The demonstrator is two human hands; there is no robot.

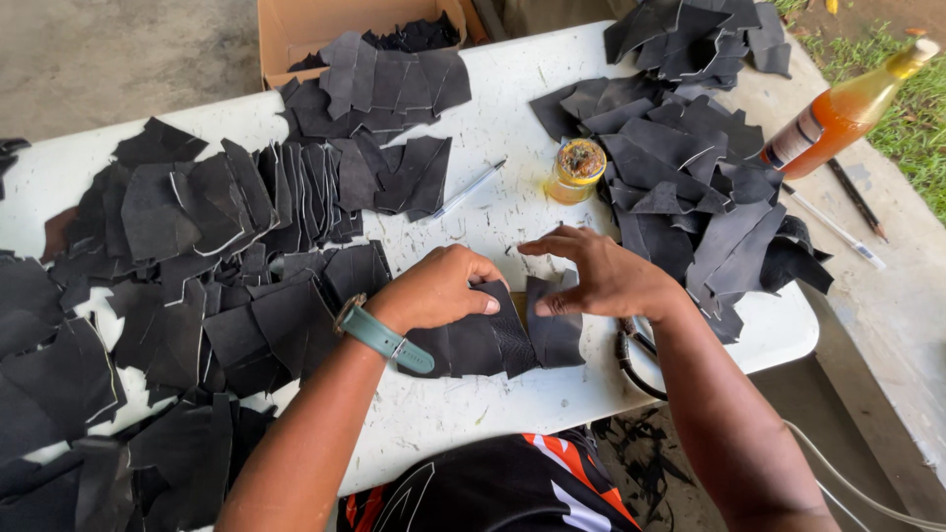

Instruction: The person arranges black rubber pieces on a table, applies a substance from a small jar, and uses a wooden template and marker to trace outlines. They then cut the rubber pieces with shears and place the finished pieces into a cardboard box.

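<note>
Two bare hands worked close together near the front edge of the white plastic worktop. The left hand, with a green strap watch on its wrist, lay curled on top of a small row of black leather pieces, its fingers bent down and pressing, likely so the pieces would not slide. The right hand had its fingers spread apart, and its thumb pushed on the last piece in the row, as if to flatten it. Many more black leather scraps lay in big piles on both sides, within easy reach. A small open glass jar of yellow glue stood just behind the hands, near a silver pen. A tall orange bottle leaned at the far right.
</note>
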